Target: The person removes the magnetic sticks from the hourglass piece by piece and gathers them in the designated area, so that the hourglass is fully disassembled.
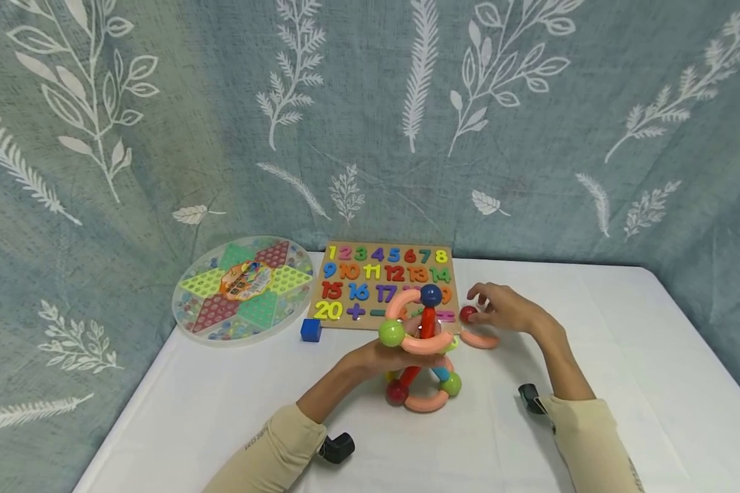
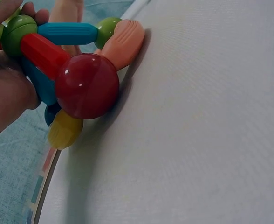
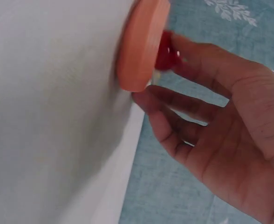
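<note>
My left hand (image 1: 385,356) grips a magnetic rod-and-ball structure (image 1: 428,329) by its middle. The structure has a dark blue ball on top, green balls at its sides, red and blue rods, and curved salmon-coloured rods. Low on it, a large red ball (image 2: 87,86) sits close over the white table. My right hand (image 1: 508,308) is at a loose red ball (image 1: 468,314), thumb at its side and fingers spread around it. A loose curved salmon rod (image 3: 141,46) lies just in front of that ball and partly hides it in the right wrist view.
A wooden number board (image 1: 345,291) lies at the back, partly behind the structure. To its left is a round Chinese checkers board (image 1: 188,315) under a clear cover. A small blue cube (image 1: 311,330) stands near the number board's front left corner. A patterned curtain (image 1: 370,137) hangs behind the table.
</note>
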The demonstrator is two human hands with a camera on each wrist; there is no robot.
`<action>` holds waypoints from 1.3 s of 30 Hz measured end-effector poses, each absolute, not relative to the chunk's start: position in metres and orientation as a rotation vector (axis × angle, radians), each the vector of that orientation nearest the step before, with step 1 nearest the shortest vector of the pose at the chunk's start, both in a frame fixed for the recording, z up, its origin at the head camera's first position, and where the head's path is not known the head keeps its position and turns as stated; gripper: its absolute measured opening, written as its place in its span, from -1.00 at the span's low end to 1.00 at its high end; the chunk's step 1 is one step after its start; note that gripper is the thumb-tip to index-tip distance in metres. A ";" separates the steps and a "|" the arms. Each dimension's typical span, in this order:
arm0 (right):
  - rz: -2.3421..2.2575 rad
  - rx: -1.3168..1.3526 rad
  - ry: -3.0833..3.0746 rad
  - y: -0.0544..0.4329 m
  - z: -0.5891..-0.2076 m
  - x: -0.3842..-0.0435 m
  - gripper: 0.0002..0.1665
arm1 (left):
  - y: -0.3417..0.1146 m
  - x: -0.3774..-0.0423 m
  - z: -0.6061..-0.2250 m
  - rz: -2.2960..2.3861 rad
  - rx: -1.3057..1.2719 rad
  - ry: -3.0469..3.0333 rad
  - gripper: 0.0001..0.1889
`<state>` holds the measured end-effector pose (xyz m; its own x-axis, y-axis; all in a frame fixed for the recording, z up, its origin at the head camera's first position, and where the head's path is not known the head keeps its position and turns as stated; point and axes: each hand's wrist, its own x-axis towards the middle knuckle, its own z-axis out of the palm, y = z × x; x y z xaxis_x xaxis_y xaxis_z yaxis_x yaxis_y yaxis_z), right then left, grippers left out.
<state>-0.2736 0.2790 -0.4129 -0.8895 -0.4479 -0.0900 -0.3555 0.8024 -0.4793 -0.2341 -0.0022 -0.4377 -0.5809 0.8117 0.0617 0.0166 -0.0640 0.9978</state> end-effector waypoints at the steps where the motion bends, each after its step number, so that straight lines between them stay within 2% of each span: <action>1: -0.681 -0.625 2.797 0.279 -0.412 -0.273 -0.58 | -0.002 -0.234 -0.438 1.705 0.894 1.622 -0.16; 12: -0.676 -0.622 2.915 0.280 -0.384 -0.259 -0.62 | 0.000 -0.234 -0.437 1.685 0.851 1.677 0.02; 19: -0.691 -0.677 2.916 0.275 -0.360 -0.242 -0.63 | 0.001 -0.234 -0.438 1.694 0.849 1.661 -0.22; 27: -0.722 -0.798 2.919 0.260 -0.336 -0.218 -0.60 | 0.001 -0.232 -0.440 1.693 0.825 1.677 -0.08; 32: -0.763 -0.883 2.883 0.249 -0.324 -0.204 -0.63 | 0.000 -0.233 -0.439 1.685 0.845 1.668 -0.24; 36: -0.837 -1.062 2.821 0.236 -0.316 -0.192 -0.68 | 0.000 -0.235 -0.440 1.691 0.875 1.613 -0.17; 39: -0.836 -1.303 2.749 0.225 -0.315 -0.185 -0.54 | -0.001 -0.235 -0.441 1.712 0.917 1.564 -0.04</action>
<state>-0.1851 0.2247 -0.3149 -0.6587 -0.7162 0.2308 -0.7234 0.5183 -0.4562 -0.2352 -0.0012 -0.4406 -0.5544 0.8288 0.0755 0.0003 -0.0906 0.9959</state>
